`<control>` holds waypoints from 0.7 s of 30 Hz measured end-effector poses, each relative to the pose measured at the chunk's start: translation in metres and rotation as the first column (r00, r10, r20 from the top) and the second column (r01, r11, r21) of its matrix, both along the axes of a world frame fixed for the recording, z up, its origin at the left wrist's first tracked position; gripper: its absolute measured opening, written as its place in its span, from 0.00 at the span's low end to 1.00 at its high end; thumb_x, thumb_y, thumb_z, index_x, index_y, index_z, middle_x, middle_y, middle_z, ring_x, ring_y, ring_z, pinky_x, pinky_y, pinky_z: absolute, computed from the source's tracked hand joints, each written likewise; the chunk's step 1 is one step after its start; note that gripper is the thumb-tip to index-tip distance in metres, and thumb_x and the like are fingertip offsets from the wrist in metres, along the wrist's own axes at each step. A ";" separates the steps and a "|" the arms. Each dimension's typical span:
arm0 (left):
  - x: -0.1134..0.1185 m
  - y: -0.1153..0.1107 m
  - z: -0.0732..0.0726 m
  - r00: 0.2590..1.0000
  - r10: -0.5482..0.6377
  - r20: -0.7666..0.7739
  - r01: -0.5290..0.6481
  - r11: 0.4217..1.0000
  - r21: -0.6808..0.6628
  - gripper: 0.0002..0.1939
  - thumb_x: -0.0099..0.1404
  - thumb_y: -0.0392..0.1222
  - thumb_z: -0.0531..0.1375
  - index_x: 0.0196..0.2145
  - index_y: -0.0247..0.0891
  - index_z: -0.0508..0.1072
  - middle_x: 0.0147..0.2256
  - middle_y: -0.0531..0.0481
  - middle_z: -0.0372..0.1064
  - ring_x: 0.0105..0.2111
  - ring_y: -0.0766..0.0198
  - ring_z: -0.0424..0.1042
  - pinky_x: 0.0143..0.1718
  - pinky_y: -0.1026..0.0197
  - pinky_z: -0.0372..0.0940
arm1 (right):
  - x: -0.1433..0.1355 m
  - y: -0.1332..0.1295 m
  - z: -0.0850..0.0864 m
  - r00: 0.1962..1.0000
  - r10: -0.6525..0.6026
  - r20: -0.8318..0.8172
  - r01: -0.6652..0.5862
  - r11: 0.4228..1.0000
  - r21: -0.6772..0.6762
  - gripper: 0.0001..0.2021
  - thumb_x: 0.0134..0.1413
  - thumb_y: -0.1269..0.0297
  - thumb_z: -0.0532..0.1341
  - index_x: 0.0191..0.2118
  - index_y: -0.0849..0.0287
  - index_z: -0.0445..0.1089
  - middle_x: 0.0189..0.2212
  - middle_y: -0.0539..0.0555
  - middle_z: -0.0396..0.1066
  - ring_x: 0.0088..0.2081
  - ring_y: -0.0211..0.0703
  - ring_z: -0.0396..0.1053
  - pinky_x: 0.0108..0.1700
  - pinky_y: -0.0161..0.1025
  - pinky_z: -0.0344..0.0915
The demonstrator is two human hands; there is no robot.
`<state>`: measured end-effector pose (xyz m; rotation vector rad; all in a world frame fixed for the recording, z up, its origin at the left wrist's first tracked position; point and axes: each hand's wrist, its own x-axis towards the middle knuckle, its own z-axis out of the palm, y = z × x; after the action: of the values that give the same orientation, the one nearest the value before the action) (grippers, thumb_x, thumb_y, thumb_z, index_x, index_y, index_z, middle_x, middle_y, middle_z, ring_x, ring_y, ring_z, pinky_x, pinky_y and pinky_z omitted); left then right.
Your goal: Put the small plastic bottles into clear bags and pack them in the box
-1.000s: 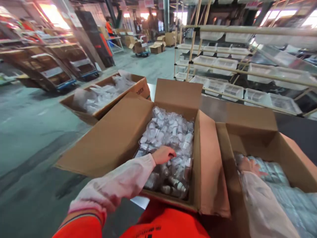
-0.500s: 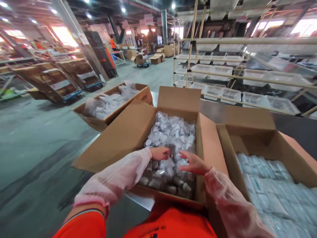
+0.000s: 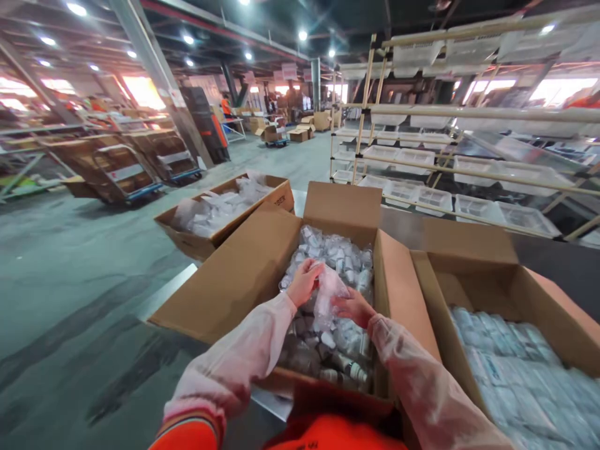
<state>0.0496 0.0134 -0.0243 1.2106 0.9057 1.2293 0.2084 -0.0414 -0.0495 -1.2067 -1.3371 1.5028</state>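
Note:
A clear plastic bag [image 3: 329,292] hangs between my hands above the open middle carton [image 3: 344,203]. My left hand [image 3: 304,282] is closed on the bag's upper left part. On its right side, the fingers of my right hand [image 3: 354,306] are closed round the plastic. What the bag holds cannot be made out. Beneath my hands, the carton is filled with small clear-wrapped bottles with white caps [image 3: 347,253]; some near the front edge [image 3: 349,367] lie on their sides.
An open carton [image 3: 473,275] at the right holds rows of wrapped bottles [image 3: 515,369]. Another carton [image 3: 215,234] at the left holds crumpled clear plastic [image 3: 220,209]. A rack [image 3: 422,164] with white baskets stands behind; loaded trolleys [image 3: 126,172] are far left.
Both hands have risen a little, and the plastic bag is now lifted between them. My right hand's fingers, apart before, have closed on it. The view has tilted up slightly.

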 end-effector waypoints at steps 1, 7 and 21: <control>0.002 -0.003 0.005 1.000 0.023 0.018 -0.023 0.999 0.028 0.15 0.55 0.51 0.61 0.28 0.39 0.61 0.21 0.59 0.58 0.21 0.72 0.61 0.22 0.68 0.57 | 0.000 -0.002 0.004 0.998 0.014 -0.057 -0.015 1.000 -0.026 0.26 0.38 0.48 0.67 0.42 0.57 0.64 0.33 0.53 0.70 0.30 0.43 0.70 0.33 0.44 0.70; 0.007 -0.022 0.038 0.982 -0.170 0.082 0.149 0.965 0.214 0.26 0.48 0.42 0.67 0.45 0.35 0.70 0.46 0.43 0.70 0.41 0.58 0.72 0.38 0.58 0.68 | -0.009 -0.013 0.011 0.965 0.065 -0.254 -0.091 0.992 -0.093 0.26 0.29 0.54 0.72 0.38 0.56 0.66 0.29 0.50 0.69 0.32 0.44 0.72 0.36 0.44 0.70; -0.059 -0.008 0.042 0.914 -0.260 -0.312 0.319 0.935 0.155 0.16 0.51 0.46 0.66 0.35 0.32 0.79 0.26 0.49 0.73 0.24 0.67 0.67 0.26 0.67 0.61 | 0.000 -0.010 0.005 0.982 0.059 -0.178 -0.055 0.998 0.032 0.21 0.37 0.51 0.67 0.38 0.56 0.70 0.33 0.56 0.74 0.31 0.46 0.72 0.33 0.41 0.69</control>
<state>-0.0093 0.0055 0.0176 1.6563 0.7823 0.9338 0.2080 -0.0513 -0.0448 -0.9984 -1.2760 1.5890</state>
